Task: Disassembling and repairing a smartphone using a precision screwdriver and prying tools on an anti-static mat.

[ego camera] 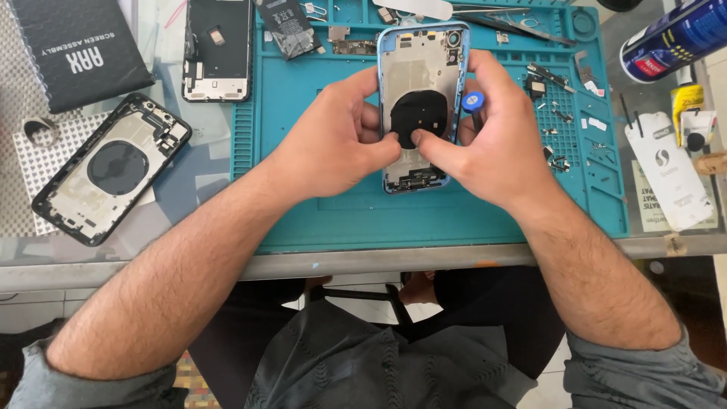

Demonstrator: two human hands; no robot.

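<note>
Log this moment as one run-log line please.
left hand: steadying blue phone housing | right hand: fingertips on black round coil, blue-capped tool in grip | surface: teal mat

My teal work mat (303, 220) lies on the desk (379, 261), and I place the rest by it. Left of the mat, a black phone housing (111, 179) with a round dark coil sits tilted on a dotted white sheet (38, 155). Above that housing is a black booklet (76, 45). At the mat's upper left edge lies a phone screen (218, 49), face down. Off the mat's upper right corner a blue spray can (674, 36) lies tilted. Right of the mat rests a white card (670, 178). Small screws and parts (556, 113) dot the mat's right side.
</note>
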